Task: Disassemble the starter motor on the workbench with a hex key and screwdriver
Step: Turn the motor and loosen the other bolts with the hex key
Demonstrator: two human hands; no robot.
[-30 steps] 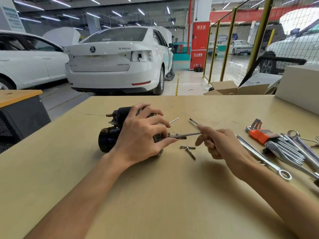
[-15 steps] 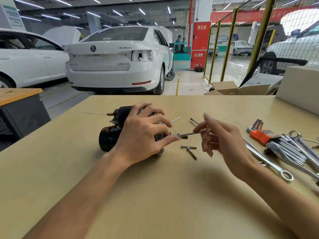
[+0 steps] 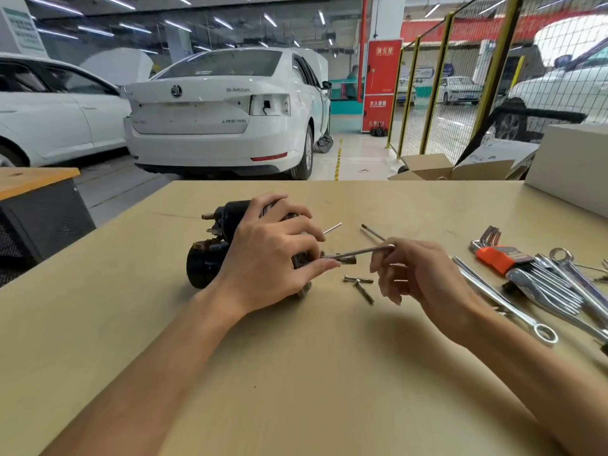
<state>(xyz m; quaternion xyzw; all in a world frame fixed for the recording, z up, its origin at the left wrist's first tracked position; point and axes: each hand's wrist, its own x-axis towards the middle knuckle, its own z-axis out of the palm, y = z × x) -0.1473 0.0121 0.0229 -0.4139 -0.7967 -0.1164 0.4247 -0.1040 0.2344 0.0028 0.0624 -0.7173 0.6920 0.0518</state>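
Observation:
The black starter motor (image 3: pixel 210 258) lies on its side on the tan workbench (image 3: pixel 296 390). My left hand (image 3: pixel 273 258) wraps over its right half and grips it. A silver hex key (image 3: pixel 358 251) sticks out of the motor's right end, pointing right. My right hand (image 3: pixel 421 278) is at the key's bent end, with thumb and forefinger on it and the other fingers spread downward. Two loose bolts (image 3: pixel 360 286) lie on the bench below the key. A screwdriver shaft (image 3: pixel 371 232) lies just behind my right hand.
At the right lie an orange-holdered hex key set (image 3: pixel 500 258) and several chrome wrenches (image 3: pixel 559 291); one long wrench (image 3: pixel 503 304) runs toward my right wrist. A white box (image 3: pixel 569 166) stands at the back right. A thin metal rod (image 3: pixel 332 228) lies behind the motor.
My right hand has loosened from a closed grip on the hex key to a fingertip hold with the fingers spread. The key's bent end has turned. My left hand and the motor have stayed put.

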